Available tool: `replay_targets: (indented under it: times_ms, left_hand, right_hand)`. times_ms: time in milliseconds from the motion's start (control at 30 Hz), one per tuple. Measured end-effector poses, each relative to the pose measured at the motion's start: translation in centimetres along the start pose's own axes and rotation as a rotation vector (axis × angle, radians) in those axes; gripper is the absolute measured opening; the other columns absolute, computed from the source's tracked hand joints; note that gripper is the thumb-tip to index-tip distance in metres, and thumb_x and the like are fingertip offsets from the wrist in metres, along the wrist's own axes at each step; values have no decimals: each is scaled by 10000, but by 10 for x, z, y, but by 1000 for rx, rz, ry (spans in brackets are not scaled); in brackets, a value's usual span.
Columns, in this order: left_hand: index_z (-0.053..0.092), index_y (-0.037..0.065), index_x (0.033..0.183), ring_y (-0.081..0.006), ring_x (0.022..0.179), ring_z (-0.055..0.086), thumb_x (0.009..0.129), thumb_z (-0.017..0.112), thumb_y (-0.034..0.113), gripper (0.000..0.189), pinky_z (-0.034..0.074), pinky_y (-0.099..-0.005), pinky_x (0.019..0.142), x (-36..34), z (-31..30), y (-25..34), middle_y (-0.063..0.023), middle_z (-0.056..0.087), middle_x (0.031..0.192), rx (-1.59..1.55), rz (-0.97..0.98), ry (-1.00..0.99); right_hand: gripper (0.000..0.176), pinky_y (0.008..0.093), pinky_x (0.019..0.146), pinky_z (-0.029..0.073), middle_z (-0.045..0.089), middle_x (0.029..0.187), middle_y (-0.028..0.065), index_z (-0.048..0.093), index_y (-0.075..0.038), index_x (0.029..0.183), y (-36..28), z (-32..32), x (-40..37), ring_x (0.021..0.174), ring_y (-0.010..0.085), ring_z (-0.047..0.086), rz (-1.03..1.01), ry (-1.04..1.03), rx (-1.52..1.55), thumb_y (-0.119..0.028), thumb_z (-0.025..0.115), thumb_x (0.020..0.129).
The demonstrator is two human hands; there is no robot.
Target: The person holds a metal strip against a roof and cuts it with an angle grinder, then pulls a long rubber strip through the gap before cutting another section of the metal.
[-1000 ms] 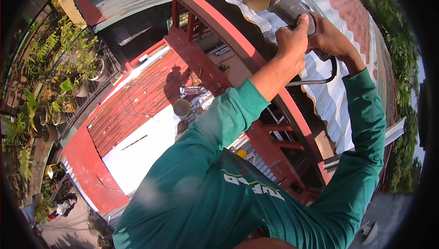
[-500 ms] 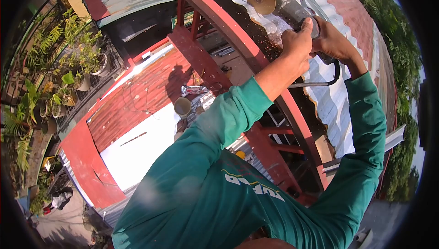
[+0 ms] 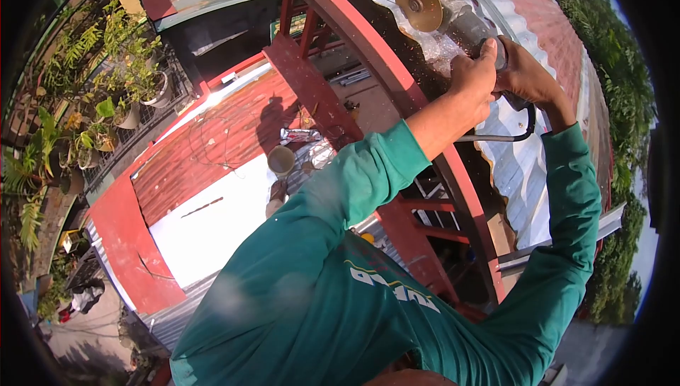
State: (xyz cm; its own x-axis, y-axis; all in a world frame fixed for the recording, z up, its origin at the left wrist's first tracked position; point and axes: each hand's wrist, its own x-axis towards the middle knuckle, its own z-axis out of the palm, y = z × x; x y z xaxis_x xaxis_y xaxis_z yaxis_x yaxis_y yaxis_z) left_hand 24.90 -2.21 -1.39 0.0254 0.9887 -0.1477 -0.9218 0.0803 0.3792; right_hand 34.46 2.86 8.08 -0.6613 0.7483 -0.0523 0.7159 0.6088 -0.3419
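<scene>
An angle grinder [image 3: 473,30] with a round tan disc [image 3: 418,5] is over the edge of the white corrugated metal sheet [image 3: 520,166] at the upper right. My left hand [image 3: 473,78] is closed on the grinder's rear body, its thumb pointing up. Across from it, my right hand [image 3: 530,78] wraps round the back end of the same tool. A black cord [image 3: 506,137] hangs below the hands. Small sparks or bits scatter beneath the disc, which is beside the sheet's wavy edge; exact contact cannot be made out.
A curved red steel beam [image 3: 397,78] passes under my left forearm. Red roofing [image 3: 212,138], a bucket [image 3: 281,161] and a silvery packet [image 3: 300,135] lie lower down. Potted plants [image 3: 157,90] stand at left. A metal channel [image 3: 610,222] juts out at right.
The grinder and both hands appear slightly further right and lower in view, along with a small camera shift. Fewer orange sparks show below the disc.
</scene>
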Motion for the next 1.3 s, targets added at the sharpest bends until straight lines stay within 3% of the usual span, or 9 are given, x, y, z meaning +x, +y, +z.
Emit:
replay_targets:
  times_ms: [200,400,467,500,600,733,900,1067,1300]
  left_hand:
    - [359,8,1497,-358,1323,505,1028,623,418,676,364,-686,1097,1,2,-12,-170,428,1507,11,-14,-26]
    - [438,36,1400,-306,1130,595,1027,623,422,568,456,-604,983,0,3,-19,-152,517,1364,-14,17,-24]
    - [480,51,1330,-262,975,629,1021,635,424,508,476,-575,919,3,7,-25,-123,576,1225,-48,58,-27]
    - [533,57,1276,-218,828,638,1007,661,419,468,523,-487,776,5,8,-27,-93,621,1082,-69,72,-5]
    - [580,70,1215,-185,739,628,1002,673,408,410,509,-388,624,8,8,-30,-66,638,983,-78,54,25]
    - [605,88,1181,-173,702,624,994,688,404,376,468,-336,534,9,9,-33,-57,639,940,-44,79,61]
    - [628,56,1133,-157,714,634,985,717,350,341,508,-334,571,-1,11,-28,-61,657,964,-121,57,-15]
    - [647,-16,1098,-165,796,665,987,723,294,338,572,-324,690,-14,24,-30,-95,678,997,73,217,-106]
    - [643,-63,1092,-133,887,629,977,745,264,362,524,-311,783,-54,27,-44,-112,680,1027,258,305,-243]
  right_hand:
    - [645,347,838,503,691,1000,164,605,62,1211,3,-8,-6,895,234,626,57,-37,-115,-143,788,628]
    - [677,353,877,504,706,1045,172,586,59,1252,15,-4,-10,928,249,640,-72,-7,-65,-154,814,651]
    - [708,358,853,521,708,1070,179,570,59,1282,19,-7,-7,939,232,645,-69,-18,-127,-180,843,674]
    - [708,358,853,521,708,1070,179,570,59,1282,21,-7,-7,939,232,645,-74,-20,-126,-180,843,674]
    - [721,356,811,537,710,1075,165,558,62,1298,12,-7,-13,931,202,643,-27,-41,30,-203,857,698]
    - [697,339,782,545,706,1072,139,555,60,1300,21,-1,-14,921,179,646,-4,-1,40,-193,853,722]
    - [635,327,782,559,696,1070,138,557,56,1284,0,0,-27,910,187,667,107,-37,89,-123,821,735]
    - [582,311,765,569,680,1060,126,543,57,1280,-13,3,-61,865,172,678,93,279,263,-76,783,767]
    - [630,296,760,534,665,1031,109,542,35,1308,-7,16,-112,851,151,631,190,421,294,-184,807,780]
